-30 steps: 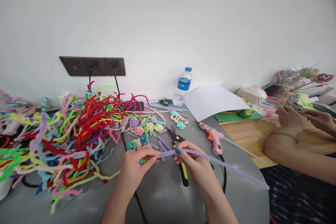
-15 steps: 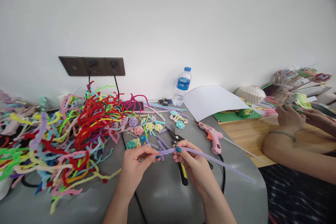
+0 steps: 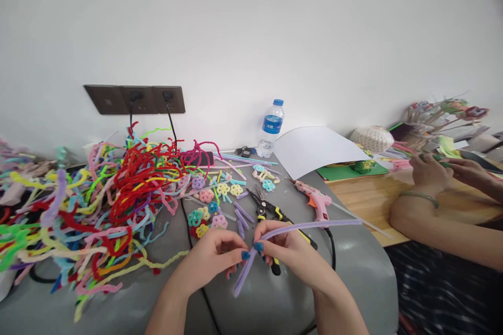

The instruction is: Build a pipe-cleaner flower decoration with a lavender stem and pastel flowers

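Note:
A lilac pipe cleaner (image 3: 310, 225) runs between my two hands, its long end reaching right and its other end hanging down toward me. My right hand (image 3: 285, 248) pinches it between thumb and fingers. Close against it, my left hand (image 3: 223, 256) also grips the pipe cleaner with thumb and fingertips. Just beyond my hands lie short lilac pieces (image 3: 244, 213) and black-and-yellow pliers (image 3: 264, 205), partly hidden by my right hand. Small pipe-cleaner flowers (image 3: 206, 196) in several colours are spread past my left hand.
A big tangle of coloured pipe cleaners (image 3: 137, 188) covers the left side. To the right lies a pink glue gun (image 3: 320, 204) with a black cord. Behind stand a water bottle (image 3: 272, 125) and white paper (image 3: 318, 149). Another person's hands (image 3: 432, 172) work at the wooden table.
Both hands have moved slightly down and closer together. The pipe cleaner's long end has swung up, and its short end now points downward instead of lying between my hands.

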Motion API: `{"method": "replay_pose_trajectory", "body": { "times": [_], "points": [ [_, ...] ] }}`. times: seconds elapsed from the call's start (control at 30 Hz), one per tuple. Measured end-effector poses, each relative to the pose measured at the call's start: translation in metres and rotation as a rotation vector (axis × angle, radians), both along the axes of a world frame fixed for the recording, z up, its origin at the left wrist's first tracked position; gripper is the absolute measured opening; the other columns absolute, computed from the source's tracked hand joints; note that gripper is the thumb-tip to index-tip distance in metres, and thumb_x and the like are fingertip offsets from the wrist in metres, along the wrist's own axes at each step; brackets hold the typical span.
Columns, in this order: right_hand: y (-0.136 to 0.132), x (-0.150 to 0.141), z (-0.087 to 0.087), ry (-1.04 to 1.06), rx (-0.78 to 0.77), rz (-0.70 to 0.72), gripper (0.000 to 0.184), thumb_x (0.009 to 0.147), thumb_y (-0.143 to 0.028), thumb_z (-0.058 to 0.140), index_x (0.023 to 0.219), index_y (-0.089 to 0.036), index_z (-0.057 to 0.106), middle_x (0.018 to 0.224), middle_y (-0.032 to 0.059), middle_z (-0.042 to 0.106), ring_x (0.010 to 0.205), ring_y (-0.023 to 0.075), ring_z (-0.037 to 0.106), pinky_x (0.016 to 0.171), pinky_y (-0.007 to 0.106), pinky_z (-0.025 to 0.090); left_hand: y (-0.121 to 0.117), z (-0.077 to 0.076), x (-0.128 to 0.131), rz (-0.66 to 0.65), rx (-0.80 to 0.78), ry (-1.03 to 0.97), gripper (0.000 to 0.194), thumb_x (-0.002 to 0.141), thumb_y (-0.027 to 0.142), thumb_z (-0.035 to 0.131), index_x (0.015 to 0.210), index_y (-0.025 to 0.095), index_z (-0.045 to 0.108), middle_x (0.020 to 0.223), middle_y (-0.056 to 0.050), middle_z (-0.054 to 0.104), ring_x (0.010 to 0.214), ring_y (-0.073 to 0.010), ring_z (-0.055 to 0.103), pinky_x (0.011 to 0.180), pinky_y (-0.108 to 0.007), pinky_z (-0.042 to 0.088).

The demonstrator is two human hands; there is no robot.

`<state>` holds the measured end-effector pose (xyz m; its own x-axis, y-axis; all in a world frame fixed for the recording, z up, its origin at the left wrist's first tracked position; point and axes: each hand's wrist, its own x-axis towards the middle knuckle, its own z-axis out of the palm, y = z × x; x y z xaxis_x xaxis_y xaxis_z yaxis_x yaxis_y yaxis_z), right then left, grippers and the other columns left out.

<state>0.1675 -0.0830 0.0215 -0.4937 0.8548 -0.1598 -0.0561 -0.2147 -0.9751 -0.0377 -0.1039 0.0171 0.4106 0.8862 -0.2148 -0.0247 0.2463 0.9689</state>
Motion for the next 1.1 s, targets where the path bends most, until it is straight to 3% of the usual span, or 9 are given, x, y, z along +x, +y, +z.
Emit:
{"method": "replay_pose_trajectory", "body": {
  "times": [0.17,0.37,0.57,0.73,0.87,0.97,1.1],
  "points": [
    [-0.001,-0.005,0.003,-0.017,0.038,0.045,0.030,0.076,-0.045,0.087,0.078,-0.019,0.072,0.067,-0.0030,0.057,0.058,0.0103,0.044,0.052,0.021,0.035,0.001,-0.008,0.008,-0.023,-0.131,-0.108,0.039,0.068,0.049,0.088,0.068,0.015,0.069,0.051,0.006,0.049,0.042,-0.0055,0.041,0.038,-0.016,0.034],
    [0.000,-0.014,0.006,0.046,0.070,0.004,0.033,0.080,-0.050,0.082,0.078,-0.019,0.070,0.069,-0.0009,0.063,0.061,0.0133,0.054,0.058,0.024,0.044,0.002,-0.012,0.009,-0.034,-0.127,-0.146,0.042,0.069,0.052,0.087,0.075,0.015,0.068,0.063,0.004,0.057,0.043,-0.0038,0.042,0.039,-0.016,0.035],
    [-0.002,-0.027,-0.002,0.109,0.178,-0.229,0.035,0.076,-0.050,0.085,0.078,-0.021,0.066,0.073,-0.0001,0.062,0.064,0.0153,0.058,0.060,0.025,0.049,0.003,-0.008,0.011,0.124,-0.135,-0.245,0.052,0.063,0.055,0.091,0.071,0.018,0.056,0.063,0.007,0.050,0.046,-0.0029,0.040,0.042,-0.014,0.032],
    [-0.005,-0.030,-0.001,0.069,0.390,-0.285,0.027,0.086,-0.044,0.079,0.075,-0.022,0.069,0.084,0.0059,0.069,0.078,0.0201,0.063,0.067,0.028,0.051,0.004,-0.003,0.014,0.280,-0.132,-0.366,0.051,0.063,0.054,0.091,0.066,0.017,0.055,0.060,0.008,0.045,0.049,-0.0037,0.036,0.045,-0.015,0.032],
    [-0.007,-0.033,0.001,0.059,0.488,-0.311,0.029,0.086,-0.041,0.078,0.068,-0.022,0.068,0.085,0.0063,0.066,0.077,0.0202,0.062,0.063,0.029,0.049,0.002,-0.002,0.019,0.398,-0.087,-0.414,0.050,0.064,0.052,0.092,0.067,0.017,0.057,0.063,0.007,0.047,0.052,-0.0045,0.039,0.046,-0.015,0.034],
    [-0.009,-0.036,-0.001,0.067,0.456,-0.298,0.031,0.085,-0.043,0.079,0.067,-0.022,0.067,0.083,0.0050,0.064,0.070,0.0178,0.060,0.058,0.028,0.048,0.001,-0.003,0.023,0.485,-0.014,-0.433,0.049,0.067,0.052,0.091,0.067,0.017,0.057,0.064,0.007,0.048,0.052,-0.0043,0.042,0.047,-0.016,0.038],
    [-0.012,-0.040,-0.006,0.145,0.257,-0.224,0.031,0.085,-0.050,0.078,0.077,-0.022,0.068,0.068,0.0019,0.066,0.055,0.0160,0.063,0.052,0.028,0.053,0.002,-0.006,0.024,0.494,0.060,-0.454,0.043,0.075,0.051,0.085,0.069,0.019,0.058,0.063,0.006,0.052,0.051,-0.0077,0.053,0.048,-0.019,0.046]
  ]
}}
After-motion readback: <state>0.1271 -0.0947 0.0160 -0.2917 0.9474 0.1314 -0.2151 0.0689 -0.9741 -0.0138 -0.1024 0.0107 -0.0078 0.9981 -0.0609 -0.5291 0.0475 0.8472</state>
